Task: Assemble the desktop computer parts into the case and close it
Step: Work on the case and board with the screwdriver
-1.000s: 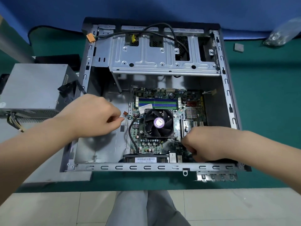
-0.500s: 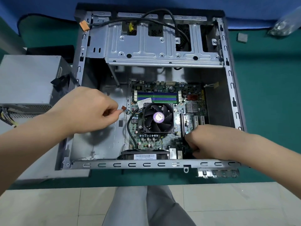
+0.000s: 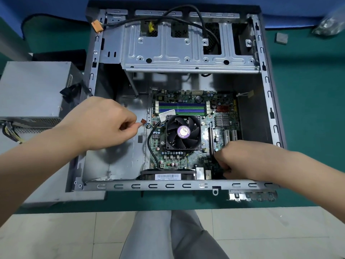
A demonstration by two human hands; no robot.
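Green matting (image 3: 308, 109) covers the work surface, with a blue cloth (image 3: 56, 6) seen along its far edge and pale floor tiles (image 3: 56, 236) below the near edge. An open computer case (image 3: 268, 94) is laid on its side on the matting, its side panel off. A motherboard (image 3: 188, 135) is seated in the bottom of the case, with a black cooler fan (image 3: 183, 132) mounted near its centre and blue and green memory slots (image 3: 182, 107) beyond it. A metal drive cage (image 3: 186, 51) spans the far end of the case, and a black cable (image 3: 186, 15) is draped over it. A grey power supply (image 3: 33, 90) is set on the matting just left of the case. A small grey block (image 3: 281, 37) and a clear plastic bag (image 3: 330, 25) are seen at the far right.

The left hand (image 3: 100, 122) is held over the bare case floor, fingers curled, with a small brown connector (image 3: 143, 121) pinched at the fingertips just beside the left edge of the motherboard. The right hand (image 3: 240, 159) is lowered onto the near right corner of the motherboard, fingers curled under; whether anything is gripped there cannot be told.
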